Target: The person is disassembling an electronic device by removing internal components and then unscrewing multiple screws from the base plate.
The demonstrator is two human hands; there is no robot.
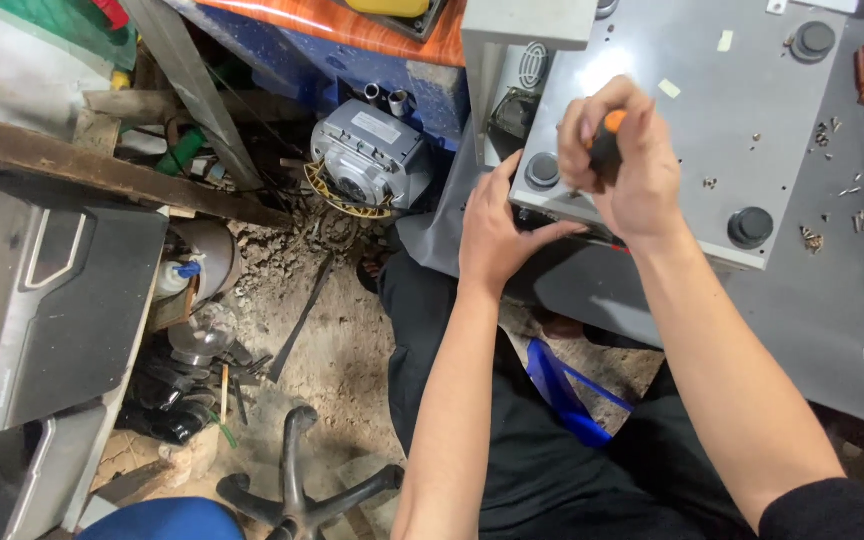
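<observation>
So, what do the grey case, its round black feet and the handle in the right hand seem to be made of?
Grey case: probably painted sheet metal, flat and matte with small drilled holes and crisp folded edges.
Round black feet: likely rubber or soft plastic, dull and dark.
Handle in the right hand: seemingly moulded plastic, orange and black; mostly hidden by the hand.

My right hand [624,160] is curling into a closed fist, wrist bent downward. My left hand [497,225] is lying flat beside it, fingers extending rightward, forearms converging.
</observation>
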